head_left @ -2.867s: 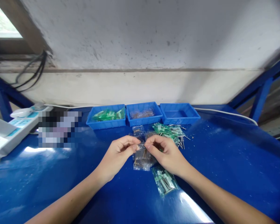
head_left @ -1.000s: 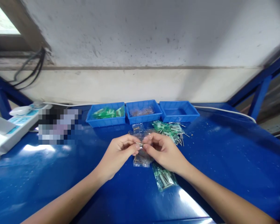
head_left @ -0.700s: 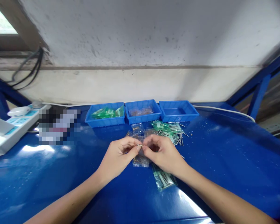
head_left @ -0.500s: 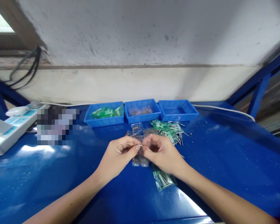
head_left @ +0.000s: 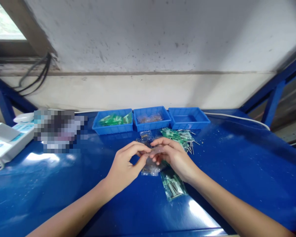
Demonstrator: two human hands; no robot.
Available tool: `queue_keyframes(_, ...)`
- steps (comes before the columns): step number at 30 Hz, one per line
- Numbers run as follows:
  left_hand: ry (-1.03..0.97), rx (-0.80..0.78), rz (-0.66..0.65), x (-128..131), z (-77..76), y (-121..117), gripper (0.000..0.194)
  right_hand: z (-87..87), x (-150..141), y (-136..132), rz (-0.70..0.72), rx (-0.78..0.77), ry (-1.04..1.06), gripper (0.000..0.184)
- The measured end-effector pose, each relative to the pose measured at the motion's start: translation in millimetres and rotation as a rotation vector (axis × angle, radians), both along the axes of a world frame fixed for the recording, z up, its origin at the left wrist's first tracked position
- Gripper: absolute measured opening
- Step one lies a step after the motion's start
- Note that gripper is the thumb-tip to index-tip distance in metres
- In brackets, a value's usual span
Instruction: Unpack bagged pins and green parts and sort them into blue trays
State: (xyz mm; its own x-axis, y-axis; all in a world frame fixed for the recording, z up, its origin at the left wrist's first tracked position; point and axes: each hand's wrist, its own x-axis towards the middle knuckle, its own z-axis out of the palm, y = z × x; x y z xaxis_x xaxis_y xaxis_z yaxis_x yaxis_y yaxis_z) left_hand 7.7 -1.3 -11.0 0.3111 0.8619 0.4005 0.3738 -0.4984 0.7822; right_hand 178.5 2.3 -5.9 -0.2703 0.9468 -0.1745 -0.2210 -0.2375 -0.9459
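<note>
My left hand [head_left: 127, 163] pinches the edge of a small clear plastic bag [head_left: 157, 151] between thumb and fingers. From the other side my right hand [head_left: 176, 158] grips the same bag, its index finger stretched out above and other fingers curled beneath. What the bag contains is too blurred to tell. Under and behind the hands lie several clear bags [head_left: 150, 169] with small brownish pieces. A green-tinted bag with metal pins and pale plugs [head_left: 174, 187] rests below my right hand. Behind that hand is a pile of green bags and loose metal pins [head_left: 184, 138].
Three blue bins stand along the wall: the left bin [head_left: 112, 130] holds green bags, the middle bin [head_left: 154, 126] clear bags, and the right bin [head_left: 189, 125] shows a bare floor. A white power strip [head_left: 8, 149] and a pixelated object [head_left: 60, 131] occupy the left.
The fingers of my right hand have loosened from a tight pinch and spread around the clear bag, which shows more between the hands. The view has shifted slightly.
</note>
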Motion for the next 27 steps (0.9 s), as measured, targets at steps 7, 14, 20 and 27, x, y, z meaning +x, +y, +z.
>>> queue_keyframes(7,0.075,0.162,0.029,-2.6,-1.3,0.9,0.018,7.1,-1.0,-5.0,0.063,-0.070,0.211,0.024)
queue_keyframes(14,0.085,0.086,0.051,-4.0,0.7,-0.5,0.024,-0.2,-1.6,-4.1,-0.137,0.118,-0.158,0.025)
queue_keyframes(20,-0.228,-0.512,-0.131,-2.3,2.9,-0.2,0.029,3.8,1.5,-12.8,-0.218,0.711,-0.529,0.011)
queue_keyframes(27,-0.187,-0.376,0.058,0.2,3.0,-0.6,0.011,-0.3,-0.7,-15.2,-0.270,0.843,-0.757,0.024)
